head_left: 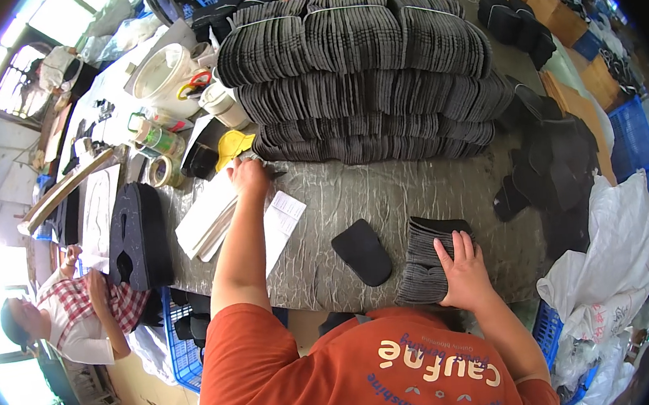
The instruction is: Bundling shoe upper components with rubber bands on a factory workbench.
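One small stack of dark pads is steadied at the near edge of the counter, apparently to keep its layers together, under the spread fingers of the right hand, while the left hand is set by white papers, its grip impossible to tell.

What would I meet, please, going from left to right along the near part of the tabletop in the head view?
Tall black stack of shaped pieces, stack of white papers, printed white slip, flat black rounded pad, bundle of dark grey pads under the right hand.
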Motion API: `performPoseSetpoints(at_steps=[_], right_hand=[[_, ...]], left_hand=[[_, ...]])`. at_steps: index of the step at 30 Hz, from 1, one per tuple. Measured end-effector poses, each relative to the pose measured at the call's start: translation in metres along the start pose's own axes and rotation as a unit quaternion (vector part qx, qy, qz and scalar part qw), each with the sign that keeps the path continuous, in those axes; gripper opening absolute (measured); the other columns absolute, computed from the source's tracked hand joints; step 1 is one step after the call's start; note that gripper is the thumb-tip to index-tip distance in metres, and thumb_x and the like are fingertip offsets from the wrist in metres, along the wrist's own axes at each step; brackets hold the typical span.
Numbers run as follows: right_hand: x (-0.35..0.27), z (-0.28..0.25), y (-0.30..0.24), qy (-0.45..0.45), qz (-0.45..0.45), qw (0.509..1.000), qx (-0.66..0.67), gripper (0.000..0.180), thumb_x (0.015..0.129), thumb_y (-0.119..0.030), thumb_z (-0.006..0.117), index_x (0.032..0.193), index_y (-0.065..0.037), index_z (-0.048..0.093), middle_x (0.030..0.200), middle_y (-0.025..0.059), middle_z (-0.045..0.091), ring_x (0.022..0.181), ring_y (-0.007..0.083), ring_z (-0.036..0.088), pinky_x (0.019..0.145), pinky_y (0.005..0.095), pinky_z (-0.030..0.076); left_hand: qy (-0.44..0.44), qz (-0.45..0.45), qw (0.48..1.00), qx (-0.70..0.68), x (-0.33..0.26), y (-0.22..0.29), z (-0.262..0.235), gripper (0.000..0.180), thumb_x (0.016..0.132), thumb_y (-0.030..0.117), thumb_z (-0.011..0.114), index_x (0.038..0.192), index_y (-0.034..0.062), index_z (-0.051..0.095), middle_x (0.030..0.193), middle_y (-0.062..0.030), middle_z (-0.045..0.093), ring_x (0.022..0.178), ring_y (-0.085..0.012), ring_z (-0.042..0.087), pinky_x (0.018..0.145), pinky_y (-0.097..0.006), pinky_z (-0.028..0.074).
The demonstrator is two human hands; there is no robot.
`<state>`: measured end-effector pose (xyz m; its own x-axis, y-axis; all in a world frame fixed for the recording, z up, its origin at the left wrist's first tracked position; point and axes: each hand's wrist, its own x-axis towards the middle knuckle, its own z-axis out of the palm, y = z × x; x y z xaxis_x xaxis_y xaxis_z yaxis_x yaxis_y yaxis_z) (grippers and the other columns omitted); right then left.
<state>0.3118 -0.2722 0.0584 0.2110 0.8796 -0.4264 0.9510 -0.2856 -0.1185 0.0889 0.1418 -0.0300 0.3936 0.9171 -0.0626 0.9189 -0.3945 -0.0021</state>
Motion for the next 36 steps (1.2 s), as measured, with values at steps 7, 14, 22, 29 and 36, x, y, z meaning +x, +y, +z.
performPoseSetpoints(at_steps=[7,14,22,29,36], right_hand=[[-0.002,0.003,0.002,0.037,-0.003,0.999,0.018,0.113,0.046,-0.034,0.084,0.143,-0.014,0.029,0.145,0.0266,0.018,0.134,0.0410,0.022,0.102,0.0567,0.029],[-0.006,-0.001,0.004,0.018,-0.005,1.000,0.017,0.112,0.046,-0.033,0.084,0.142,-0.015,0.031,0.145,0.0248,0.020,0.133,0.0402,0.023,0.101,0.0570,0.030],[0.001,0.001,0.004,0.059,-0.037,0.997,0.013,0.110,0.048,-0.033,0.083,0.142,-0.012,0.031,0.141,0.0263,0.029,0.131,0.0388,0.028,0.097,0.0532,0.033],[-0.002,0.001,0.007,0.011,-0.026,0.999,-0.019,0.111,0.051,-0.033,0.082,0.145,-0.014,0.026,0.145,0.0257,0.024,0.134,0.0385,0.025,0.099,0.0518,0.032],[-0.008,0.002,0.012,0.018,-0.043,0.999,-0.012,0.106,0.053,-0.033,0.080,0.144,-0.014,0.028,0.149,0.0239,0.011,0.134,0.0388,0.024,0.100,0.0497,0.033]], left_hand=[[-0.026,-0.032,0.999,-0.021,0.007,-0.007,0.005,0.018,0.077,0.013,0.056,0.091,0.0054,0.064,0.104,-0.0113,0.064,0.113,-0.0281,0.049,0.094,-0.048,0.033],[-0.024,-0.059,0.530,-0.846,-0.042,-0.030,0.005,0.003,0.083,0.003,0.062,0.084,0.0038,0.059,0.085,-0.0138,0.067,0.072,-0.0209,0.065,0.073,-0.031,0.051],[-0.126,0.057,0.418,-0.898,-0.092,0.059,-0.035,0.023,0.084,-0.010,0.048,0.095,0.0090,0.054,0.135,-0.0178,0.046,0.078,-0.0199,0.065,0.071,-0.030,0.052],[-0.317,0.176,0.669,-0.649,-0.128,0.157,-0.019,0.056,0.063,0.031,0.085,0.097,-0.0002,0.053,0.128,-0.0204,0.051,0.109,-0.0265,0.058,0.082,-0.039,0.050],[-0.307,0.443,0.822,-0.186,-0.131,0.261,-0.049,0.082,0.054,0.038,0.086,0.115,-0.0020,0.050,0.112,-0.0176,0.058,0.105,-0.0322,0.056,0.086,-0.041,0.044]])
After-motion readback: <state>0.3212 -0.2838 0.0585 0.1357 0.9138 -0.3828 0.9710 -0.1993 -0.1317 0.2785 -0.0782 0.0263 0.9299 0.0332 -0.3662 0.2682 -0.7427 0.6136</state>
